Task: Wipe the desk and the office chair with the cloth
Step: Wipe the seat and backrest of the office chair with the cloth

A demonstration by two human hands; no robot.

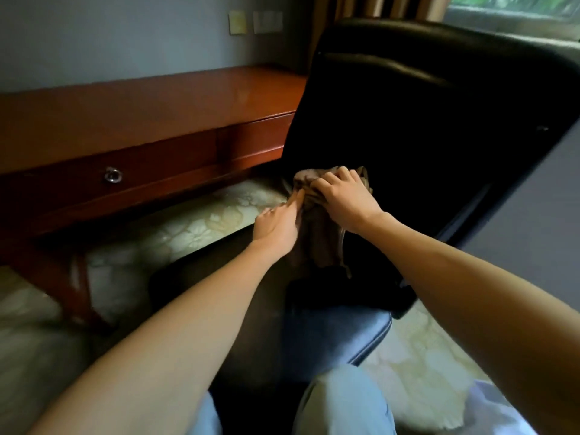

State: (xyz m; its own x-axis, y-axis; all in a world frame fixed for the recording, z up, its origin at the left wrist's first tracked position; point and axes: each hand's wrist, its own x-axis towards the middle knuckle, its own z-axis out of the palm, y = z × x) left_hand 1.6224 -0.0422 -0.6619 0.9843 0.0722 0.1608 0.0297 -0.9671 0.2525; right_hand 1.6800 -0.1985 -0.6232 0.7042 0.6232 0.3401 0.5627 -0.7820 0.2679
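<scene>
A black leather office chair (433,114) fills the right half of the view, its backrest tilted away from me. A brown cloth (323,233) is bunched against the lower left part of the backrest and hangs down. My right hand (342,199) lies on top of the cloth and grips its upper folds. My left hand (277,224) touches the cloth's left edge, fingers pinching the fabric. The red-brown wooden desk (150,102) stands to the left, along the wall.
The desk has drawers with a round metal pull (113,175) and a curved leg (78,277). The chair's seat edge (361,334) is just in front of my knees, in light blue trousers (342,403). The floor (194,224) is patterned and pale. A window (514,7) is at top right.
</scene>
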